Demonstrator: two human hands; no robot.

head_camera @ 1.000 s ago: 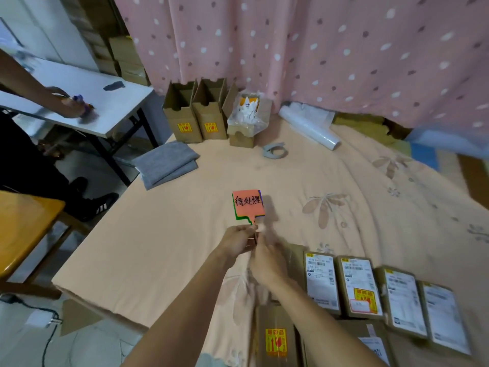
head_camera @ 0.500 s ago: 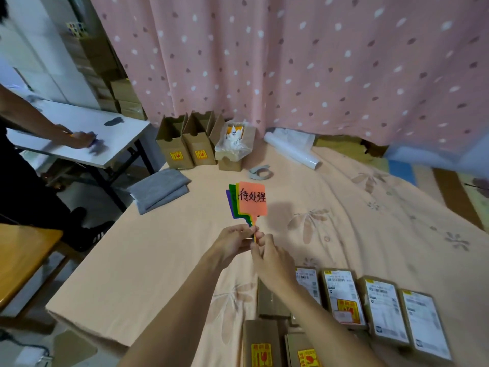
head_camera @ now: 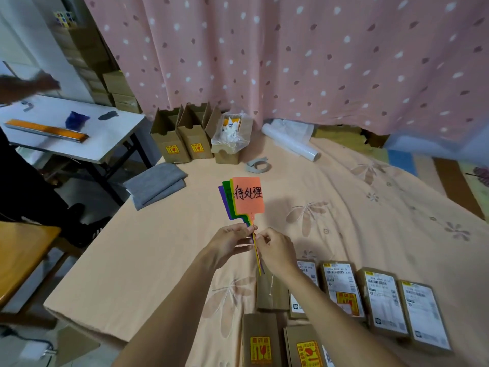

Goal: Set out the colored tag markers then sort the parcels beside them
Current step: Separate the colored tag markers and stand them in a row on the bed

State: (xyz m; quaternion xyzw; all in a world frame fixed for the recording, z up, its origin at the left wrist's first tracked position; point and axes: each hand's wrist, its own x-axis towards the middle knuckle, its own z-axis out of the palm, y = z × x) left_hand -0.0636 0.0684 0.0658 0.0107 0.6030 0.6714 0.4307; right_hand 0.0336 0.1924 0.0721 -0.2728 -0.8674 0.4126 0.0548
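A fanned stack of colored tag markers (head_camera: 247, 198) stands upright above the peach-covered table (head_camera: 137, 255), an orange tag with black handwriting in front, yellow, green and purple ones behind. My left hand (head_camera: 230, 241) pinches their thin stems from the left, and my right hand (head_camera: 275, 247) pinches the same stems from the right. Several brown parcels (head_camera: 341, 290) with white shipping labels lie in a row at the lower right, with more parcels (head_camera: 260, 343) bearing yellow stickers near the bottom edge.
Three open cardboard boxes (head_camera: 185, 136) stand at the back by the pink dotted curtain. A tape roll (head_camera: 259, 165), a plastic film roll (head_camera: 291, 143) and a folded grey cloth (head_camera: 156, 185) lie behind the tags. Another person's arm (head_camera: 29, 86) reaches over a white side table (head_camera: 105, 144) at left.
The tags have fanned out leftward, showing green, yellow and purple edges. The view has tilted upward. The other person's hand lifted off the side table.
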